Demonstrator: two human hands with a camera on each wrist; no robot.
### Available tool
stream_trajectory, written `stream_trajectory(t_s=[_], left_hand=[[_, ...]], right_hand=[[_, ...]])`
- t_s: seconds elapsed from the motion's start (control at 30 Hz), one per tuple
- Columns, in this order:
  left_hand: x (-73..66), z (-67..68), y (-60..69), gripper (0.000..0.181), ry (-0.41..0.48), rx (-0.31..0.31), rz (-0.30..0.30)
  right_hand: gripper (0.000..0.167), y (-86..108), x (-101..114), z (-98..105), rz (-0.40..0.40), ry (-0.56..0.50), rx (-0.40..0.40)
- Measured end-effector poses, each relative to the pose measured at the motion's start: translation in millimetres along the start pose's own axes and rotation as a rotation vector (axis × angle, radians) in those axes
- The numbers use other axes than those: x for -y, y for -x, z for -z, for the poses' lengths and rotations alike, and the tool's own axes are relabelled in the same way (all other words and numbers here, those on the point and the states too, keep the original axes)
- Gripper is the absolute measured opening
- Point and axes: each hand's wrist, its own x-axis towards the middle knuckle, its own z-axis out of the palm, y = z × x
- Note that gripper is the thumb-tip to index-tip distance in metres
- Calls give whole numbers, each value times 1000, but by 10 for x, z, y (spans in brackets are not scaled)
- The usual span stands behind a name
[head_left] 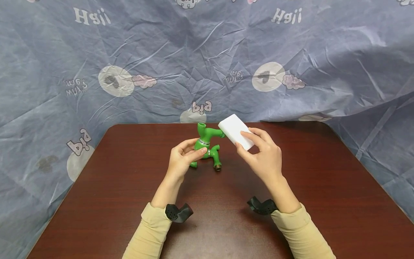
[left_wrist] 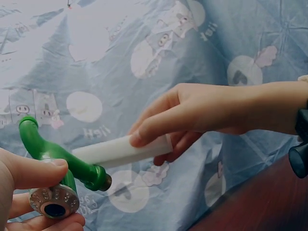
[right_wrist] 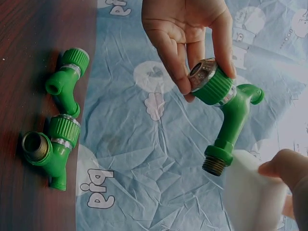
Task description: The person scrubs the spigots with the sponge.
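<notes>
My left hand grips a green plastic faucet by its ribbed knob, with thumb and fingers round it, above the table. In the right wrist view the held faucet shows a silver cap, a curved spout and a brass threaded end. My right hand pinches a white rectangular sponge between thumb and fingers. The sponge is right beside the threaded end; whether they touch I cannot tell. It is blurred in the right wrist view.
Two more green faucets lie on the dark wooden table: one faucet and another faucet close by, partly behind my left hand in the head view. A blue printed cloth hangs behind the table. Each wrist wears a black camera mount.
</notes>
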Motion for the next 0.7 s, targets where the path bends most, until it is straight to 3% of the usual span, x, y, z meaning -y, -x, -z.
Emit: stream_trajectory(t_s=[0.17, 0.37, 0.57, 0.7], left_hand=[[3, 8, -9, 36, 14, 7, 13], [-16, 7, -4, 32, 12, 30, 10], [-30, 18, -1, 30, 28, 34, 0], [-26, 23, -2, 29, 22, 33, 1]], right_hand=[[30, 1, 45, -3, 16, -67, -27], [32, 19, 66, -26, 127, -137, 67], [31, 21, 12, -25, 59, -53, 47], [32, 22, 25, -26, 51, -58, 46]])
